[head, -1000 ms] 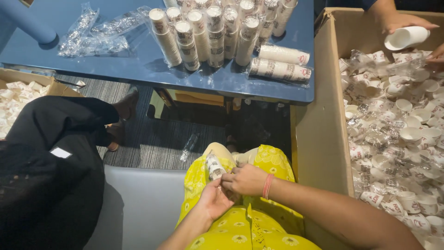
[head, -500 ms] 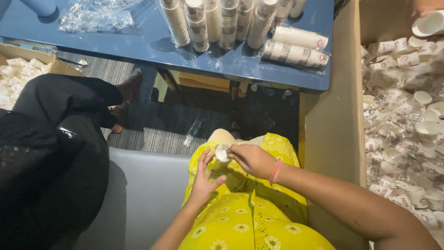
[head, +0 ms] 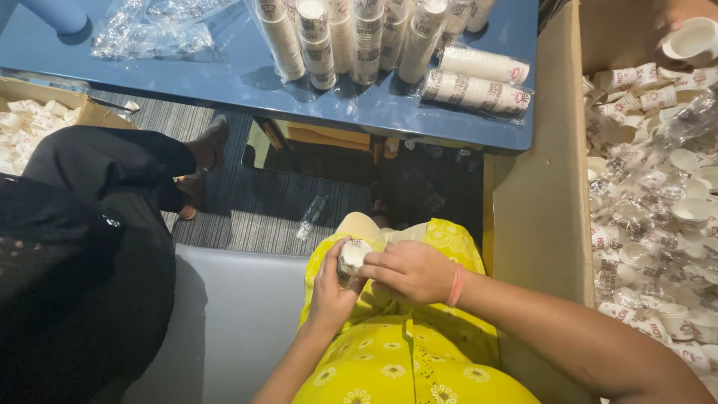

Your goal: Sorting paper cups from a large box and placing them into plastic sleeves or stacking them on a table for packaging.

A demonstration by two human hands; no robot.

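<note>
Both hands have lifted a little since the earlier frame and drawn closer together over the lap, and the small paper cup stack now sits upright between them. Left hand is curled around the stack from below and grips its side; right hand, with a pink band at the wrist, is closed over the stack's top edge with its fingertips on the white rim. Beneath the hands lies a yellow flowered garment.

Ahead of the hands, across a strip of striped carpet, stands the blue desk. On it lie sleeves of stacked paper cups in clear wrap, white with dark printed bands, and two more sleeves lying crosswise. Crumpled clear plastic bags rest further left. Right of the hands, a tall cardboard box holds loose white cups with red marks. Another person's hand holds a cup at its far corner. Left sits a person in black.
</note>
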